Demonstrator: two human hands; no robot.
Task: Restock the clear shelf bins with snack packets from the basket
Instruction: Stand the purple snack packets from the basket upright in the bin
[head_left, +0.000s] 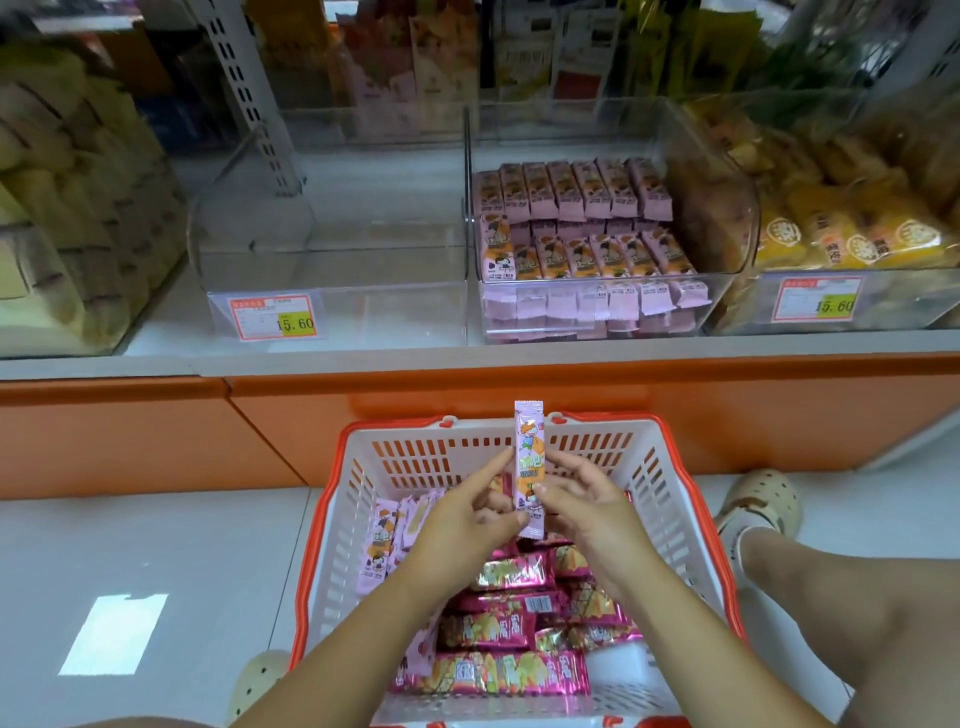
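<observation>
A white basket with an orange rim (670, 499) stands on the floor below the shelf and holds pink-and-orange snack packets (382, 540) and shiny magenta packets (493, 629). Above it I hold one long pink-and-orange packet (529, 457) upright. My left hand (467, 514) pinches its lower end and my right hand (582, 499) pinches its right side with the thumb. On the shelf, one clear bin (332, 306) is bare, and the clear bin (717, 296) to its right holds rows of the same pink packets (582, 228).
More clear bins flank these: pale wrapped snacks (67, 208) at left, yellow packets (841, 234) at right. Price tags (272, 317) hang on the bin fronts. An orange shelf base (156, 431) runs across. A knee and a foot in a beige clog (763, 499) are right of the basket.
</observation>
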